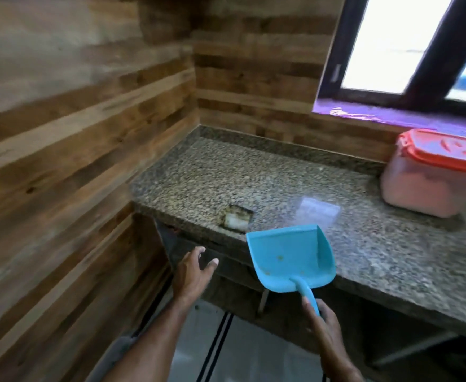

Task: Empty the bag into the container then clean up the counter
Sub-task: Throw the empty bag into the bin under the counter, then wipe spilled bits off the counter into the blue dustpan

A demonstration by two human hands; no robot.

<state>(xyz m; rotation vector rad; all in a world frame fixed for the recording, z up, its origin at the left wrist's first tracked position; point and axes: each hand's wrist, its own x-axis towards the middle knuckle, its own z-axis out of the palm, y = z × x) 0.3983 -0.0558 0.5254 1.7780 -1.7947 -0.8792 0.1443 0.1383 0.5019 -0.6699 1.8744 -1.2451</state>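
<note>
My right hand grips the handle of a blue plastic dustpan, held at the front edge of the speckled granite counter with its mouth pointing toward the counter. The pan holds a few small specks. My left hand hovers open below the counter's edge, left of the dustpan, holding nothing. A clear, flat plastic bag lies on the counter just beyond the dustpan. At the right end of the counter stands a translucent container with a red lid, shut, holding pale contents.
A small square cut-out sits in the counter near its front edge. Wood-panelled walls close the left and back sides. A window with a purple sill is above the container. Tiled floor lies below.
</note>
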